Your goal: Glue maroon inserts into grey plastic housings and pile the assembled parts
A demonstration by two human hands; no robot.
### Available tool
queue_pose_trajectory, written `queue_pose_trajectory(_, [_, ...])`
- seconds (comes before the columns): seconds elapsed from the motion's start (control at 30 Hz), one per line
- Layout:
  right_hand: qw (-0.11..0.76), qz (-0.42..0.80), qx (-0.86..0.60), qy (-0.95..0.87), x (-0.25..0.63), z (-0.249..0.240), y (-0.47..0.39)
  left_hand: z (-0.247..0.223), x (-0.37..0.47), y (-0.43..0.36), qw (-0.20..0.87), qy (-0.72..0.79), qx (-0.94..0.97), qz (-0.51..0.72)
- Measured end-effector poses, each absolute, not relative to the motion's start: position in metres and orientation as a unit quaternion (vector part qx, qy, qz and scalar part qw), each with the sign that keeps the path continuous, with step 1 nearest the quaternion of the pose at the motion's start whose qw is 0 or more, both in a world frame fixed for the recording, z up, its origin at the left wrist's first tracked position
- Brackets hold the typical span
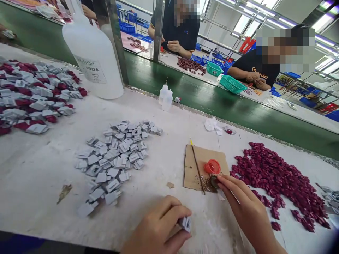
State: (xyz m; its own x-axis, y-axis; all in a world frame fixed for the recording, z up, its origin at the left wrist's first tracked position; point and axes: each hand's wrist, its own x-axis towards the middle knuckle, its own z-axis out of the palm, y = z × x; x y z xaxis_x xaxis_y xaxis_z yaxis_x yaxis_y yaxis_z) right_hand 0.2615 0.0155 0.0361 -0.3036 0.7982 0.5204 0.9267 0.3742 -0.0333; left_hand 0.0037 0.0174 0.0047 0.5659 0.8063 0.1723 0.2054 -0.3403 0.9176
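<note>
Near the front edge, my left hand [161,225] pinches a small grey block [185,223] with a slot in its end. My right hand [245,208] reaches over the lower right of a brown cardboard square [191,173], its fingertips closed on a small dark round piece [214,181]. Just above those fingertips a small red cup [212,166] lies on the cardboard, with brown specks beside it. A thin stick [197,165] with a yellow tip rests across the cardboard's left part.
Grey blocks [113,155] lie left of centre, dark red pieces [278,176] at right, mixed pieces [34,91] far left. A large white bottle [96,60] and small bottles [166,98] stand by the green belt [185,86]. Two people work across it, near green baskets [231,84].
</note>
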Motion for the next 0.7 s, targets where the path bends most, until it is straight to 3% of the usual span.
queue_pose_trajectory(0.53, [0.254, -0.158, -0.568, -0.766, 0.251, 0.038, 0.006, 0.004, 0.012, 0.016, 0.378, 0.342, 0.766, 0.392])
queue_pose_trajectory(0.63, [0.306, -0.151, -0.595, -0.728, 0.244, 0.039, -0.009, 0.004, 0.013, 0.016, 0.342, 0.363, 0.769, 0.401])
queue_pose_trajectory(0.7, [0.344, -0.082, -0.577, -0.736, 0.232, 0.035, -0.020, 0.004, 0.014, 0.015, 0.310, 0.371, 0.772, 0.413])
